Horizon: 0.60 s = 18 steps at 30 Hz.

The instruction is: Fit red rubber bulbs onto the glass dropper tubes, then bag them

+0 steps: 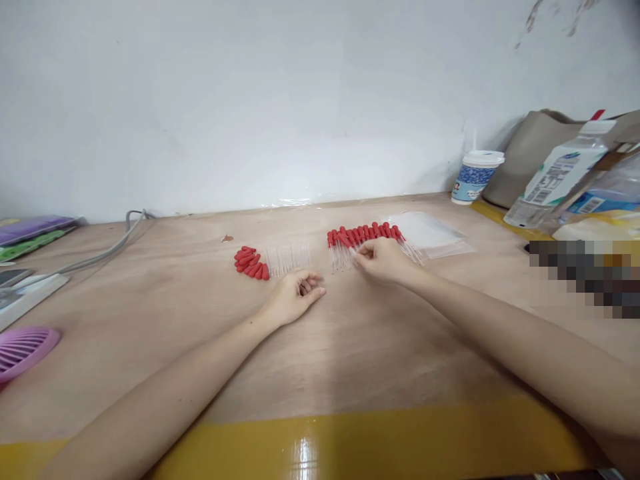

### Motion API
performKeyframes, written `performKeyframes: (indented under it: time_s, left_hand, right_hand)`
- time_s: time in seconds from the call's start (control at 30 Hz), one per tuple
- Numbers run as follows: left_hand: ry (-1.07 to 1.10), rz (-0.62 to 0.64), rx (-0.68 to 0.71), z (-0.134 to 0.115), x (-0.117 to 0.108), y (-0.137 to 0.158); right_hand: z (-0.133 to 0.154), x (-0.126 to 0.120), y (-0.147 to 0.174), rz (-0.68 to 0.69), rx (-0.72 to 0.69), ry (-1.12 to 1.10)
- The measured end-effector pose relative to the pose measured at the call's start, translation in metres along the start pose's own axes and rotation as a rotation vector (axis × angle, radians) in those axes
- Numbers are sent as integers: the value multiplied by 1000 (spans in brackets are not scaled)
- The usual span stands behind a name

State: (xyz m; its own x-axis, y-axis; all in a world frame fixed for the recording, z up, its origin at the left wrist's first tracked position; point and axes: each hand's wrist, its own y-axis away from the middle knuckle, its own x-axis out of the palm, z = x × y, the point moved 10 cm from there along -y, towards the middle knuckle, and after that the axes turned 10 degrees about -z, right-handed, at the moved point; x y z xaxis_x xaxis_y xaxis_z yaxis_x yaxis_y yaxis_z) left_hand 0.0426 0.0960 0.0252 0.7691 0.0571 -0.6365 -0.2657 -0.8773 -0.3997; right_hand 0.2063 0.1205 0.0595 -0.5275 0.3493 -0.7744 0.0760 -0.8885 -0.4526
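— Starting nearest, a glossy yellow tape strip (350, 447) is seen along the near edge of the pale wooden tabletop (350, 347), and both bare forearms are stretched far across it. What is met first?

— The left hand (295, 297) is met first, rested on the wood palm-up with the fingers loosely curled; nothing can be made out in it. Just beyond it, slightly to the left, a small batch of clear glass droppers with red rubber bulbs (270, 261) is laid, bulbs to the left and glass tips to the right.

— And the right hand (383, 259)?

— It is placed a little farther and to the right, fingers pinched together at the near edge of a longer row of red-bulbed glass droppers (363, 241). One dropper appears to be nipped at its glass end, though the grip itself is too small to be confirmed. In that row the long axes are run near to far, bulbs on the far side, tips toward the fingers.

— So which hand is nearer the row?

— The right hand is touching it; the left is kept apart. A flat clear plastic bag (430, 233) is seen just right of the row, and a white lidded paper cup (475, 177) stands far right by the wall.
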Motion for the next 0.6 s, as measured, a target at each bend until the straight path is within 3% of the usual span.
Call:
performKeyframes:
  time_s: [0.17, 0.3, 0.5, 0.6]
  left_hand:
    - [-41, 22, 54, -6, 1, 2]
    - [-44, 28, 60, -6, 1, 3]
    - [-40, 36, 56, -9, 2, 3]
    - [-12, -44, 5, -3, -1, 0]
  right_hand:
    - [-8, 24, -33, -60, 143, 110]
    - [-16, 39, -38, -47, 248, 208]
    - [-3, 36, -34, -38, 176, 281]
    - [15, 41, -34, -29, 126, 278]
